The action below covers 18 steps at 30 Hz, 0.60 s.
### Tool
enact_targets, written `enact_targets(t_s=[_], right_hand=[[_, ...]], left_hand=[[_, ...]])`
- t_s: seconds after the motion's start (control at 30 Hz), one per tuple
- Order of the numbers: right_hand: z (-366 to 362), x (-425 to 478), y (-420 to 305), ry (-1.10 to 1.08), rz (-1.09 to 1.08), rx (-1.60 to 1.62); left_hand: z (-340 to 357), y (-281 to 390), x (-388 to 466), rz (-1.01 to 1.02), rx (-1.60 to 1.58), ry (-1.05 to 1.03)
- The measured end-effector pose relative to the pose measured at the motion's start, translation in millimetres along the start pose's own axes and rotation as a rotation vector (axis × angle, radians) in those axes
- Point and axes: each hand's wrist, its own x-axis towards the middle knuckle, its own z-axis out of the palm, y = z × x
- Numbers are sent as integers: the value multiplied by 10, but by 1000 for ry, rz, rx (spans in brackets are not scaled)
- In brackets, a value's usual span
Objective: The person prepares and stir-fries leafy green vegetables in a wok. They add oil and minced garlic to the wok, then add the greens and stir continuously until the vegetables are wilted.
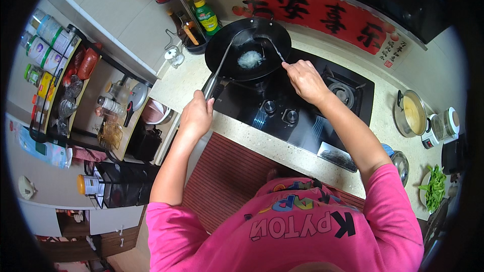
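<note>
A black wok (223,60) sits on the left burner of a black gas hob (242,102), with a small whitish, glossy mass (251,59) at its bottom. My left hand (197,114) grips the metal handle of a long utensil (223,60), whose far end reaches into the upper part of the wok. In my right hand (305,80) is the handle of a second utensil (275,50), with a dark, curved head inside the wok near the back. The exact shape of both heads is hard to tell.
Bottles (207,17) stand on a rack behind the wok's left. A small glass jar (174,57) is beside it. To the right are a steel pot (410,113), a glass-and-white container (445,124), a pot lid (400,168) and leafy greens (435,189). Loaded shelves (94,60) line the left.
</note>
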Motion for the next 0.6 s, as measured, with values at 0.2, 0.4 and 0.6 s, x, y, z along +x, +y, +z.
enact_targets(t_s=[0.2, 0.4, 0.6], right_hand=[[45, -13, 80, -139, 23, -97], [35, 10, 95, -87, 7, -40], [10, 34, 115, -79, 20, -38]], left_hand=[[-26, 21, -29, -17, -2, 4], [-29, 15, -36, -3, 21, 8], [-45, 37, -33, 0, 32, 4]])
